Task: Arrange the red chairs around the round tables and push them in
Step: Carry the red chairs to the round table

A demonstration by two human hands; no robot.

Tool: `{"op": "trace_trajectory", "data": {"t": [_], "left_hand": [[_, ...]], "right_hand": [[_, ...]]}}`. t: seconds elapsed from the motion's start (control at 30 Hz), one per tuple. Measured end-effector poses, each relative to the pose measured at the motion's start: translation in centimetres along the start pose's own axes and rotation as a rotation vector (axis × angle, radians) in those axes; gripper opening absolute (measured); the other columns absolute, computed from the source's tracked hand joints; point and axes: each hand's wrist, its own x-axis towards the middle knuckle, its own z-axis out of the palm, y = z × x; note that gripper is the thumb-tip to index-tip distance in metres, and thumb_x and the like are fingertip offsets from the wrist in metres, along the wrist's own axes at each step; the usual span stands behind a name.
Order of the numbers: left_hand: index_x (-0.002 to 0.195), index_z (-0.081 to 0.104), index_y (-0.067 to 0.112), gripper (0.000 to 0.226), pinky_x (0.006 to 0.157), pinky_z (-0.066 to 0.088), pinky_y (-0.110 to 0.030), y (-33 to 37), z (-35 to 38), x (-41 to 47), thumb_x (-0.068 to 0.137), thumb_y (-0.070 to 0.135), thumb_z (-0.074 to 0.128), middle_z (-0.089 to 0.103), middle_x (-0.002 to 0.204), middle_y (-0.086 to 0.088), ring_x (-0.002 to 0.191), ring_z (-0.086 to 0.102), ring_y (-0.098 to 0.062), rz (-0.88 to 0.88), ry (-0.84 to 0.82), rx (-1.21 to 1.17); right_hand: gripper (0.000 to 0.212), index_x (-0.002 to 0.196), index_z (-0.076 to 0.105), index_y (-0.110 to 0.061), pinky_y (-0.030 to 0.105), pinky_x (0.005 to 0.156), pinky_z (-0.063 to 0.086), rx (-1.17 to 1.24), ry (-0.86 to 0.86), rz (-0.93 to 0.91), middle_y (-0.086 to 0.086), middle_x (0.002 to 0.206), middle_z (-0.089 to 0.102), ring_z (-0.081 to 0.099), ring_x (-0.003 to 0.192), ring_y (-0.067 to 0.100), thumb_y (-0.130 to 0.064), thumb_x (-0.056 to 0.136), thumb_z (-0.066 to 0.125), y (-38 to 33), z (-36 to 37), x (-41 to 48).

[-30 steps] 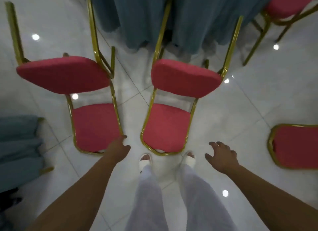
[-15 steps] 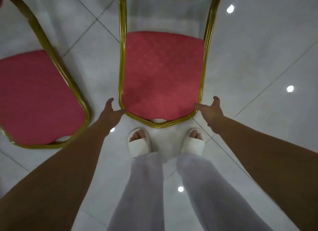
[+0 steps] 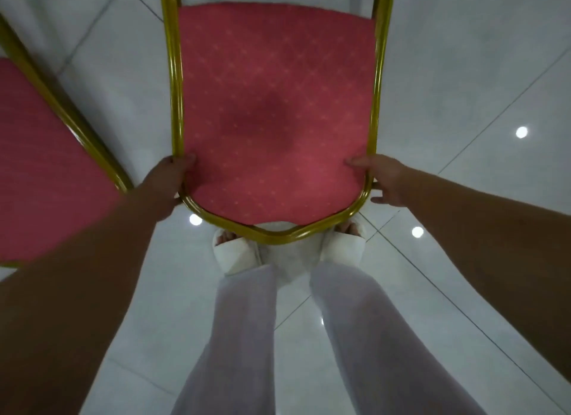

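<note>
The chair (image 3: 272,105) is running off the top edge, so its back and legs are not showing; only the seat and its frame are in view. A second chair (image 3: 46,167) at 9 o'clock is being cut by the left edge and partly covered by a forearm. The fingers of both hands are disappearing under the seat rim, and the slippers (image 3: 234,254) are partly hiding behind its near edge at 6 o'clock.

The seat is filling the centre and 12 o'clock. It is red with a faint diamond pattern, a darker patch in the middle and a gold tube frame. The left hand (image 3: 168,179) is gripping its corner at 8 o'clock, thumb lying on the cushion. The right hand (image 3: 383,179) is gripping likewise at 4 o'clock. The tiled floor (image 3: 463,74) is reflecting spots of light.
</note>
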Motion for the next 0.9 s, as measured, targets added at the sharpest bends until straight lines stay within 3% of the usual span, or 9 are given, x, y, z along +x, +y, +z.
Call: {"op": "trace_trajectory", "data": {"t": [0.1, 0.23, 0.33, 0.43, 0.53, 0.6, 0.67, 0.77, 0.9], "left_hand": [[0.134, 0.052, 0.024, 0.048, 0.071, 0.049, -0.032, -0.3, -1.0, -8.6, 0.093, 0.047, 0.061, 0.063, 0.121, 0.002, 0.095, 0.061, -0.013, -0.003, 0.053, 0.067], [0.141, 0.048, 0.023, 0.06, 0.081, 0.053, -0.038, 2.2, -4.0, -24.3, 0.09, 0.05, 0.063, 0.062, 0.126, -0.003, 0.104, 0.063, -0.022, 0.005, 0.068, 0.132], [0.129, 0.059, 0.021, 0.047, 0.06, 0.053, -0.028, 5.0, -6.5, -34.3, 0.09, 0.047, 0.064, 0.069, 0.104, 0.0, 0.085, 0.066, -0.017, 0.004, 0.031, 0.146], [0.12, 0.062, 0.022, 0.037, 0.055, 0.053, -0.026, 8.1, -8.5, -41.2, 0.091, 0.045, 0.064, 0.068, 0.095, 0.002, 0.08, 0.065, -0.015, 0.032, -0.026, 0.166], [0.127, 0.058, 0.016, 0.04, 0.052, 0.048, -0.026, 12.3, -9.5, -46.0, 0.094, 0.038, 0.061, 0.064, 0.094, 0.0, 0.077, 0.061, -0.016, 0.102, 0.0, 0.146], [0.14, 0.048, 0.025, 0.047, 0.042, 0.047, -0.023, 15.5, -9.7, -48.8, 0.095, 0.033, 0.06, 0.064, 0.103, -0.003, 0.071, 0.059, -0.015, 0.172, 0.014, 0.162], [0.138, 0.049, 0.033, 0.043, 0.035, 0.043, -0.018, 18.4, -9.7, -51.0, 0.096, 0.031, 0.058, 0.066, 0.1, -0.003, 0.067, 0.058, -0.014, 0.203, -0.006, 0.161], [0.125, 0.06, 0.028, 0.03, 0.044, 0.048, -0.022, 22.3, -9.3, -53.2, 0.096, 0.032, 0.056, 0.067, 0.091, -0.004, 0.071, 0.063, -0.019, 0.194, -0.053, 0.133], [0.099, 0.064, 0.023, 0.018, 0.055, 0.053, -0.028, 27.6, -8.2, -54.8, 0.09, 0.038, 0.059, 0.065, 0.083, -0.003, 0.076, 0.064, -0.019, 0.212, -0.011, 0.064]], "right_hand": [[0.052, 0.129, 0.049, -0.021, 0.05, 0.106, 0.036, -0.05, 0.016, 0.022, 0.0, 0.131, 0.056, 0.051, 0.117, 0.025, -0.039, 0.086, 0.071, 1.3, -1.4, -8.2], [0.072, 0.145, 0.04, -0.013, 0.052, 0.108, 0.036, -0.163, 0.058, 0.045, 0.008, 0.145, 0.048, 0.045, 0.131, 0.031, -0.039, 0.086, 0.073, 1.3, -4.0, -24.1], [0.065, 0.138, 0.046, -0.008, 0.039, 0.089, 0.042, -0.234, 0.092, 0.021, 0.011, 0.135, 0.056, 0.055, 0.106, 0.027, -0.037, 0.086, 0.072, 0.3, -5.6, -35.0], [0.057, 0.133, 0.051, -0.003, 0.031, 0.073, 0.044, -0.244, 0.15, -0.064, 0.011, 0.118, 0.061, 0.057, 0.082, 0.019, -0.033, 0.088, 0.072, -1.2, -7.3, -43.5], [0.055, 0.13, 0.053, -0.004, 0.036, 0.077, 0.049, -0.217, 0.19, -0.142, 0.01, 0.113, 0.063, 0.061, 0.088, 0.024, -0.034, 0.088, 0.072, -3.1, -8.5, -49.2], [0.049, 0.125, 0.057, -0.004, 0.036, 0.073, 0.052, -0.183, 0.218, -0.183, 0.011, 0.11, 0.065, 0.063, 0.09, 0.026, -0.031, 0.088, 0.072, -4.6, -10.0, -51.7], [0.037, 0.117, 0.062, -0.009, 0.032, 0.065, 0.05, -0.119, 0.255, -0.206, 0.009, 0.099, 0.065, 0.061, 0.082, 0.024, -0.027, 0.086, 0.074, -6.4, -12.1, -53.8], [0.03, 0.114, 0.061, -0.014, 0.034, 0.061, 0.05, -0.002, 0.265, -0.24, 0.009, 0.092, 0.062, 0.059, 0.076, 0.025, -0.018, 0.086, 0.073, -10.0, -15.2, -55.8], [0.038, 0.128, 0.056, -0.018, 0.036, 0.061, 0.051, 0.117, 0.294, -0.354, 0.011, 0.091, 0.06, 0.057, 0.075, 0.026, -0.012, 0.091, 0.065, -15.7, -18.0, -56.7]]}}
